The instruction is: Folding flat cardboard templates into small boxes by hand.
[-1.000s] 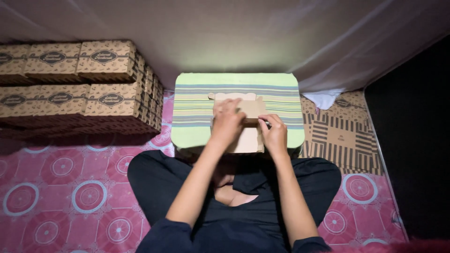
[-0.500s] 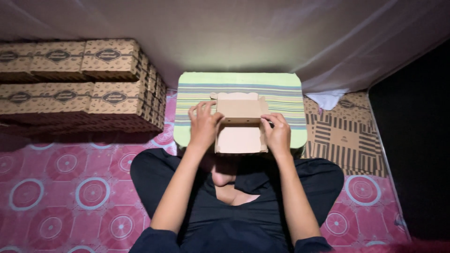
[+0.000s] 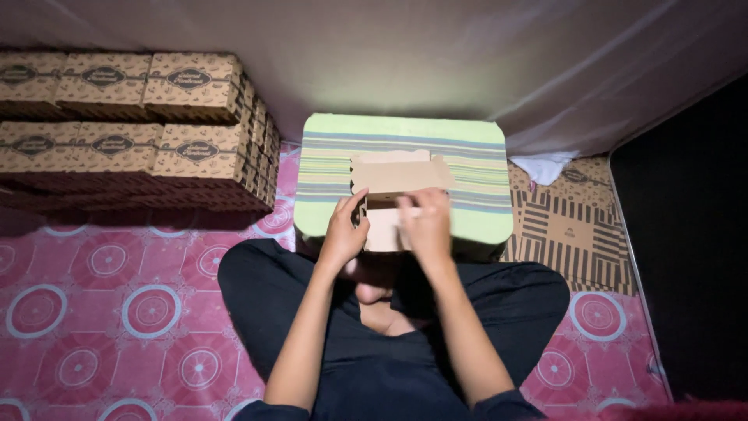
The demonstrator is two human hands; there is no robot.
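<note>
Striped table (image 3: 467,148) | brown cardboard box (image 3: 397,178), half-folded, flap raised | both hands gripping

Brown patterned cartons (image 3: 132,129) stacked left (dark oval labels), flat striped cartons (image 3: 573,234) right

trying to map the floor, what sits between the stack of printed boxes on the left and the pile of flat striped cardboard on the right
In the head view, the small striped table stands between the stacked boxes and the flat cardboard. On it lies the cardboard box that both hands are folding.

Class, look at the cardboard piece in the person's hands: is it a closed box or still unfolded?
Part folded, not closed: the cardboard piece has its top flap spread flat on the striped table.
</note>
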